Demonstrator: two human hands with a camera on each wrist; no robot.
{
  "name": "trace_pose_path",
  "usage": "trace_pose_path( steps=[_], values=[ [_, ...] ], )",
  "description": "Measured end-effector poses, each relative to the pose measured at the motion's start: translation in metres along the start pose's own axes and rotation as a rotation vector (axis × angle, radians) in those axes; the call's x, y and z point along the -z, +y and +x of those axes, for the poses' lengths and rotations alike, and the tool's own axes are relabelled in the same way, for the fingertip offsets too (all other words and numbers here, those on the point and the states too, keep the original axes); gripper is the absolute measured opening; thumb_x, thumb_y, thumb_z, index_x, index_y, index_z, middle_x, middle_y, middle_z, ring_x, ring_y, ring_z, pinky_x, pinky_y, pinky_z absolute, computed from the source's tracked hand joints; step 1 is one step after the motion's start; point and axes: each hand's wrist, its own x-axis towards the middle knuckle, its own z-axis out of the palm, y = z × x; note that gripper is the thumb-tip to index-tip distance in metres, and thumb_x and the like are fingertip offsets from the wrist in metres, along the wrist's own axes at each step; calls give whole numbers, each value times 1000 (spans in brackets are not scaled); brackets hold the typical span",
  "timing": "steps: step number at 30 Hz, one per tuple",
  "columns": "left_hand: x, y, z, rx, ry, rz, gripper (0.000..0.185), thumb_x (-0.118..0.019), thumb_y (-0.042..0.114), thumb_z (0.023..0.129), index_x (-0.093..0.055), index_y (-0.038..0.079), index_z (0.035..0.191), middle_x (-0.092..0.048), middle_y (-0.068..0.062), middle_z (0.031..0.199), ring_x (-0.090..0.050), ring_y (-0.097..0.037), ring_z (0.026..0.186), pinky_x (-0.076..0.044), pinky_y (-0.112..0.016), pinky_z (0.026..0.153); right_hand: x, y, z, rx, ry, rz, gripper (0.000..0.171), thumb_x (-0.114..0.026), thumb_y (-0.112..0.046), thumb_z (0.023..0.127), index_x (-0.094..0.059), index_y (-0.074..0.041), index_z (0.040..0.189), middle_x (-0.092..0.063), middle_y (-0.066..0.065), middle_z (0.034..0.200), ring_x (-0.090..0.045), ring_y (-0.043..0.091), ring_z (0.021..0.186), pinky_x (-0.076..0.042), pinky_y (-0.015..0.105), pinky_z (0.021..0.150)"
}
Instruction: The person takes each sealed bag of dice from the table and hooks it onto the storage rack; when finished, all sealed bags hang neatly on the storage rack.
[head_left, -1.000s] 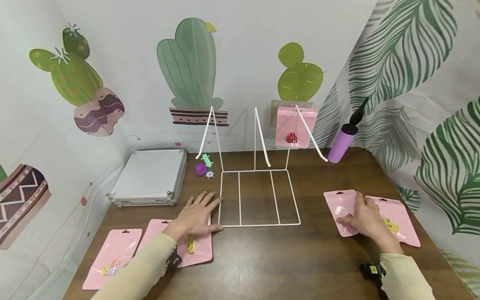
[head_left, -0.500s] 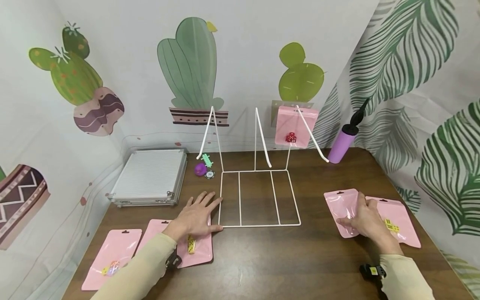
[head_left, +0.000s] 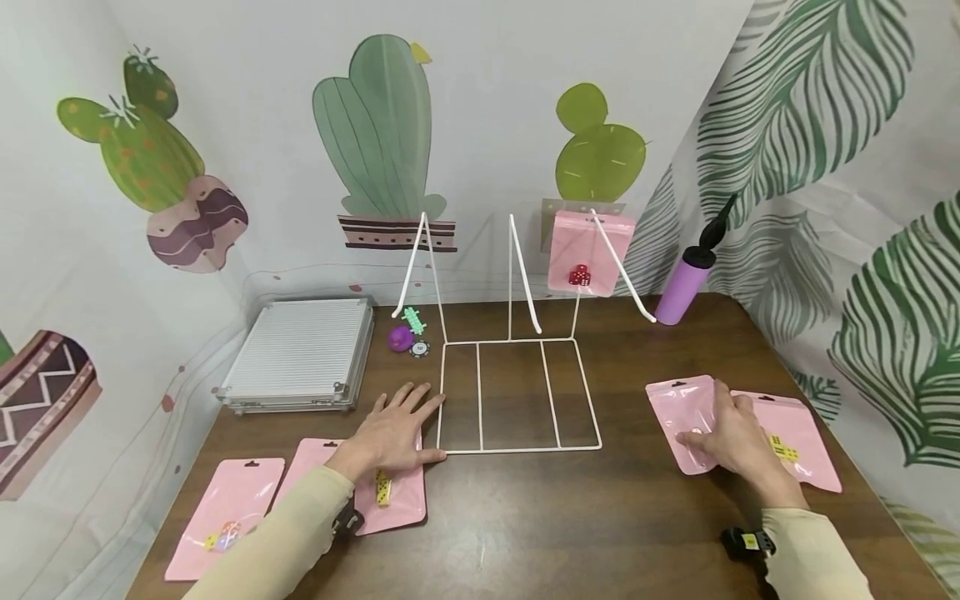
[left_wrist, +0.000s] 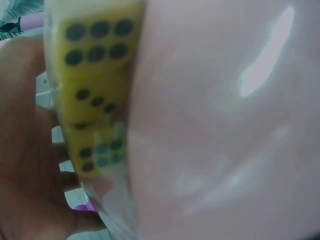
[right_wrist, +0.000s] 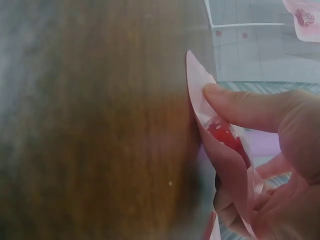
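Observation:
My right hand (head_left: 735, 437) pinches a pink zip pouch (head_left: 678, 400) by its right side, bending it. In the right wrist view, the thumb presses its clear face near red dice (right_wrist: 222, 132), with fingers behind. The fingers of my left hand (head_left: 390, 429) are spread, and they touch the front left corner of the white wire rack (head_left: 517, 451). Beneath that hand lies a pouch with yellow dice (head_left: 382, 487), which fills much of the left wrist view. Another pouch with red dice (head_left: 579, 275) hangs on the rack's right prong (head_left: 622, 268).
Two more pink pouches lie at the left, one holding mixed dice (head_left: 223, 536). Right of my right hand is a pouch with yellow dice (head_left: 783, 450). A silver case (head_left: 300, 350), a purple trinket (head_left: 401, 338), a poker chip (head_left: 419, 349) and a purple pump (head_left: 682, 287) stand farther back.
The pinched pouch tilts slightly under my right hand, and its red dice have become mostly hidden in the head view. My left hand stays in place on the rack's corner.

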Motion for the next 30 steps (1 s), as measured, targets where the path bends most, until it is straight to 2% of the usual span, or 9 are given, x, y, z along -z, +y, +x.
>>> trace_pose_path(
  steps=[8, 17, 22, 30],
  values=[
    [3, 2, 0, 4, -5, 1, 97, -58, 78, 75, -29, 28, 154, -27, -7, 160, -23, -37, 146, -25, -66, 112, -3, 2, -2, 17, 47, 13, 115, -87, -34, 69, -15, 10, 147, -33, 46, 119, -47, 55, 97, -43, 66, 80],
    [3, 1, 0, -1, -11, -9, 97, -57, 78, 76, -29, 27, 154, -26, -7, 160, -23, -37, 147, -24, -67, 112, 1, -5, -2, 94, 138, 51, 108, -88, -27, 67, -23, 9, 145, -39, 44, 116, -47, 55, 97, -41, 66, 81],
    [4, 0, 1, -5, -13, -13, 97, -57, 77, 76, -29, 27, 154, -25, -8, 160, -22, -38, 147, -25, -67, 111, 8, -16, -5, 160, 216, 65, 105, -90, -24, 64, -29, 9, 143, -44, 41, 109, -46, 51, 95, -41, 64, 78],
    [2, 0, 0, 0, -11, -8, 97, -57, 78, 76, -28, 28, 154, -26, -8, 160, -22, -38, 147, -25, -67, 111, 29, -44, -19, 211, 281, 87, 106, -91, -24, 64, -30, 5, 145, -45, 35, 105, -46, 44, 90, -40, 55, 71]
  ],
)
